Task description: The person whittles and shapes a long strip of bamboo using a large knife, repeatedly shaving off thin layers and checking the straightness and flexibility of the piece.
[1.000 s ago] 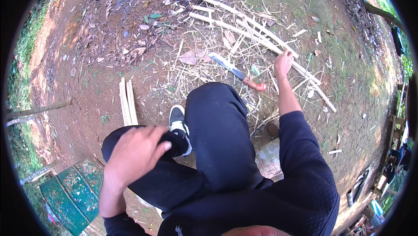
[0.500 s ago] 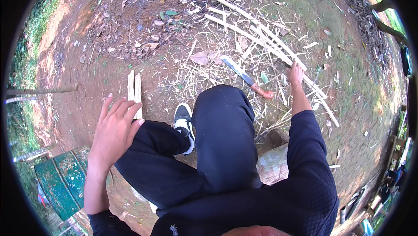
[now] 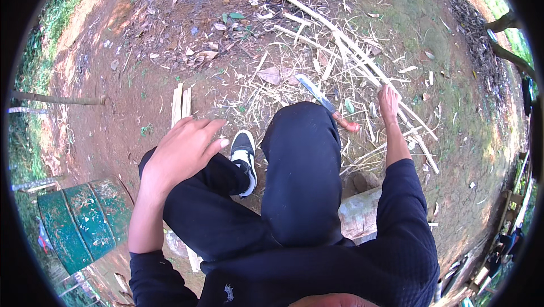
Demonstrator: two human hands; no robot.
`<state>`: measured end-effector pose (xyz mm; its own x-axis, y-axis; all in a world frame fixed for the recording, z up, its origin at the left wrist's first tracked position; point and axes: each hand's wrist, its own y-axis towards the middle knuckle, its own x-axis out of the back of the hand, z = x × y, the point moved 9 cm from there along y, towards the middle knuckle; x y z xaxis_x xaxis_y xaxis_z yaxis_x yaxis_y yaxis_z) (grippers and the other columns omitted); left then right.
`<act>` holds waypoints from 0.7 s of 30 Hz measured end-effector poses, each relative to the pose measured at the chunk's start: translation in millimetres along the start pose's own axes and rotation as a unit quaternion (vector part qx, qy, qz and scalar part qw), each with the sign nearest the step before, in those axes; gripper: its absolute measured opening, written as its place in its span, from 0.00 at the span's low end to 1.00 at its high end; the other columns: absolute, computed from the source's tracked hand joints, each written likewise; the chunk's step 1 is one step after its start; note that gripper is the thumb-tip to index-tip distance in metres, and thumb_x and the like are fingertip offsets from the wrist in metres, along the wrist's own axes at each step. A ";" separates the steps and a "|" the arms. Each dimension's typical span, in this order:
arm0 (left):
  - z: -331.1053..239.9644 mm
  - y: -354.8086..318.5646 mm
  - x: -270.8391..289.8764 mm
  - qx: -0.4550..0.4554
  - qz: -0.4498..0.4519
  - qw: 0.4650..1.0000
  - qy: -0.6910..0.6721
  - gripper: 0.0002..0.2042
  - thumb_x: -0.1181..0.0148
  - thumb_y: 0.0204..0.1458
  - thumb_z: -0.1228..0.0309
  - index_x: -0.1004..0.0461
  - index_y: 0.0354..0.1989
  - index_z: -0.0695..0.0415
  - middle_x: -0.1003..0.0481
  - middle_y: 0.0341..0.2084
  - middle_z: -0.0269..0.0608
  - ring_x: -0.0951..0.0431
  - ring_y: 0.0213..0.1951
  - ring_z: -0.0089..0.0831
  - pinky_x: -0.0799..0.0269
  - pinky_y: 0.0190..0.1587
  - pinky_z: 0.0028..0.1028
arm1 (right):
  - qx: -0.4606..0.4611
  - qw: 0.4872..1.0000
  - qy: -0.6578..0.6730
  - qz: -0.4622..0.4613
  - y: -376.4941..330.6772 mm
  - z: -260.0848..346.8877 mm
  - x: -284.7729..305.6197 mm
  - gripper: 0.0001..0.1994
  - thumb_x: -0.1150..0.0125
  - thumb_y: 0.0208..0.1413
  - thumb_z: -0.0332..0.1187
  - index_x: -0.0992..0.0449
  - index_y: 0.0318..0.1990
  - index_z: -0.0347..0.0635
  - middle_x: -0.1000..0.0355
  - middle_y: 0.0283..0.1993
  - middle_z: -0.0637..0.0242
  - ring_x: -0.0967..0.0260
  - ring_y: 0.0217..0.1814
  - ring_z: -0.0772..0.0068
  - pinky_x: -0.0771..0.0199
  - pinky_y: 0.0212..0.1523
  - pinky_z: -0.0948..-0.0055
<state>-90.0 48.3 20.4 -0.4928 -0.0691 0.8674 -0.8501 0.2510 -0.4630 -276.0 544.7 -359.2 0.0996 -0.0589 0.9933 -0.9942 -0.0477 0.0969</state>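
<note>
My left hand hovers open above my left knee, fingers spread, holding nothing. Just beyond it a few short split bamboo pieces lie on the bare earth. My right hand reaches down to the long bamboo strips on the ground at the right. Its fingers rest on one strip, and I cannot see whether they close around it. A knife with a reddish handle lies on the ground between my right knee and that hand. I sit with my legs in black trousers, a black-and-white shoe tucked under.
A pale log is under me at the right. A green metal drum lies at the lower left. Dry leaves, straw and bamboo shavings litter the dirt ahead. A thin pole lies at the left by the grass.
My left hand has lifted off my knee and moved forward toward the short bamboo pieces, fingers opening. My right hand stays low at the long strips.
</note>
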 end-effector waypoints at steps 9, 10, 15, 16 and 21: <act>-4.7 -6.3 20.1 -0.078 -0.064 0.995 -0.020 0.22 0.48 0.64 0.58 0.31 0.60 0.59 0.26 0.54 0.54 0.29 0.57 0.51 0.34 0.61 0.43 | -0.028 0.979 -0.075 -0.188 10.9 -19.5 165.0 0.12 0.45 0.61 0.25 0.29 0.52 0.44 0.31 0.43 0.58 0.34 0.47 0.62 0.32 0.51 0.59; -2.5 0.6 19.3 -0.082 -0.071 0.994 -0.025 0.22 0.48 0.64 0.58 0.32 0.61 0.59 0.26 0.54 0.54 0.29 0.58 0.51 0.34 0.61 0.43 | -0.058 0.978 -0.095 -0.177 6.2 -39.5 180.1 0.13 0.44 0.61 0.26 0.28 0.53 0.44 0.31 0.43 0.58 0.34 0.47 0.62 0.32 0.51 0.58; 19.1 -8.9 24.1 -0.059 -0.078 0.993 -0.061 0.23 0.47 0.64 0.58 0.32 0.62 0.60 0.27 0.55 0.54 0.29 0.58 0.50 0.34 0.61 0.42 | -0.044 0.984 -0.153 -0.077 4.4 -59.8 203.6 0.11 0.41 0.59 0.31 0.25 0.49 0.44 0.31 0.48 0.54 0.33 0.54 0.55 0.33 0.52 0.56; 21.8 -11.7 24.1 -0.060 -0.078 0.992 -0.074 0.23 0.47 0.64 0.58 0.32 0.62 0.60 0.27 0.55 0.54 0.29 0.58 0.50 0.34 0.61 0.42 | -0.025 0.985 -0.163 -0.041 2.6 -58.7 205.5 0.10 0.40 0.59 0.32 0.25 0.47 0.44 0.31 0.50 0.53 0.33 0.55 0.54 0.33 0.53 0.56; 40.3 -5.0 8.5 -0.050 -0.073 0.991 -0.104 0.23 0.47 0.63 0.58 0.32 0.61 0.60 0.25 0.53 0.55 0.28 0.57 0.50 0.33 0.60 0.41 | -0.014 0.992 -0.120 0.029 -12.9 -90.2 203.4 0.05 0.43 0.58 0.33 0.26 0.38 0.44 0.24 0.35 0.53 0.23 0.38 0.48 0.26 0.37 0.51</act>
<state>-97.5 7.6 22.7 -0.4026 -0.3061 0.8627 -0.8976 0.3168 -0.3065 -246.7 623.3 -152.7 0.0466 -0.2975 0.9536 -0.9989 -0.0107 0.0455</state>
